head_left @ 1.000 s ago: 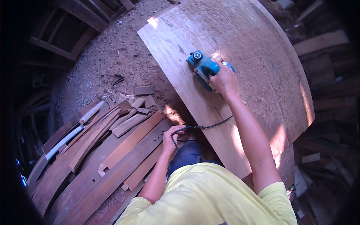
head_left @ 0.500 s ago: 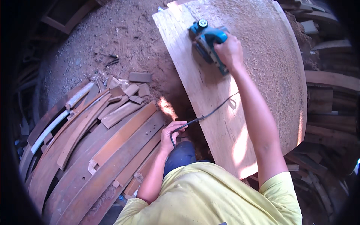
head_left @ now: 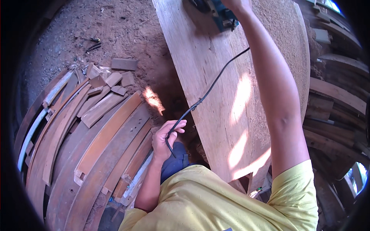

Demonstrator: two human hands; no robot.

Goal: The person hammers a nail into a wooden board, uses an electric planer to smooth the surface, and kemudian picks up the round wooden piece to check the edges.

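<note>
My right hand point(head_left: 237, 5) reaches far forward, cut by the upper edge, and grips a teal electric planer point(head_left: 217, 15) that rests on a wide wooden board point(head_left: 204, 77). Most of the planer's top lies outside the picture. A black power cord point(head_left: 219, 75) trails from near my right forearm back over the board's left edge. Near my lap, my left hand point(head_left: 163, 140) holds the cord up, its fingers curled around it beside the board. Sawdust covers the board's right part, and bright sun patches lie on its near end.
Long planks point(head_left: 108, 142) are stacked at my left, with small wood offcuts point(head_left: 106, 86) at their far end. Pliers point(head_left: 93, 39) lie on the dirt ground point(head_left: 127, 30). More stacked lumber point(head_left: 335, 92) stands along the right side.
My right hand has pushed the planer farther forward along the board, partly out of view. The cord is drawn out longer behind it, still held by my left hand. The view has shifted.
</note>
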